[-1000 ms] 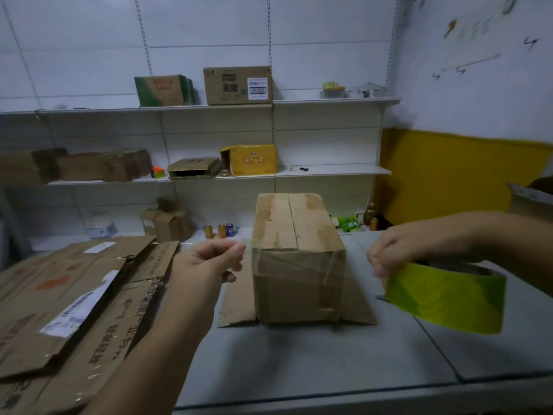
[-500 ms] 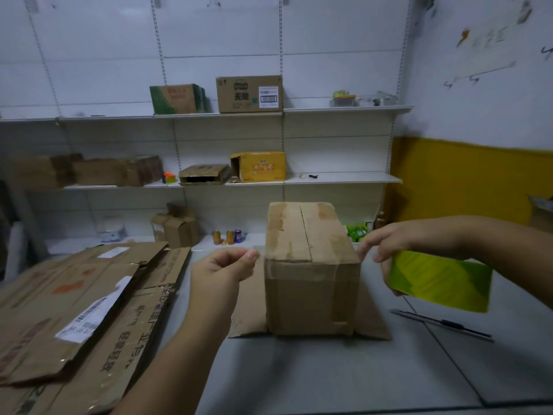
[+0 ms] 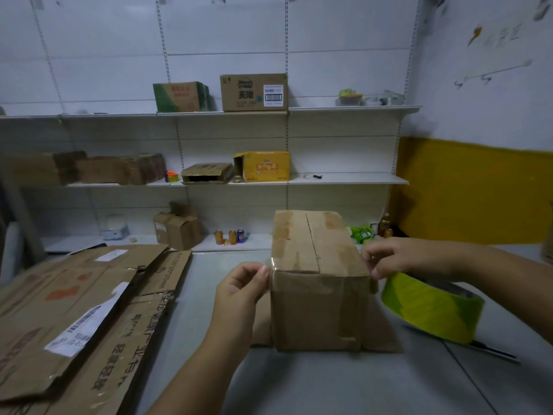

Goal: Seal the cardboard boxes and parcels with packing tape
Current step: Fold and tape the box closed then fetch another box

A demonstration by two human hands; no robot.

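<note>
A closed brown cardboard box (image 3: pixel 317 265) stands on a flat piece of cardboard in the middle of the grey table (image 3: pixel 329 384). Clear tape stretches across the box's near top edge. My left hand (image 3: pixel 242 286) pinches the tape's free end at the box's upper left corner. My right hand (image 3: pixel 401 257) is at the upper right corner, fingers curled, holding the green roll of packing tape (image 3: pixel 431 307), which hangs just right of the box.
Flattened cardboard sheets (image 3: pixel 80 313) cover the table's left side. A thin dark pen-like tool (image 3: pixel 493 350) lies on the table under the roll. Wall shelves (image 3: pixel 347 178) behind hold several boxes and drink cans (image 3: pixel 232 236).
Both hands moved in toward the box. The stretched tape came down onto the near top edge, the left hand reaching the left corner and the roll the right side.
</note>
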